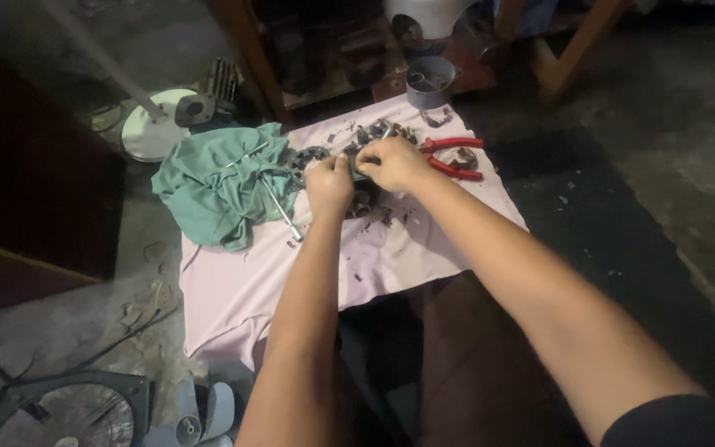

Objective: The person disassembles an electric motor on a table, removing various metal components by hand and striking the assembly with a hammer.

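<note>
We take the pale pink cloth [291, 281] that covers the surface as our landmark. Off its left edge, on the floor, we see a white round fan base [149, 132] with its pole, and below the cloth's near left corner a dark fan grille [59, 406] and pale fan blades [200, 414]. On the cloth's far left part lies a crumpled green rag [208, 186], with a metal socket wrench [279, 207] resting across its right edge. Near the far middle of the cloth, our left hand [328, 186] is closed on a dark metal part [359, 197], and our right hand [395, 164] grips the same part from just beside it; the two hands touch. What the fingers pinch exactly we cannot tell. Dark scraps lie scattered on the cloth around the part. To the right of the hands, on the cloth's far right part, lie red-handled pliers [453, 157]. Past the cloth's far edge stands a small grey cup [430, 81].
</note>
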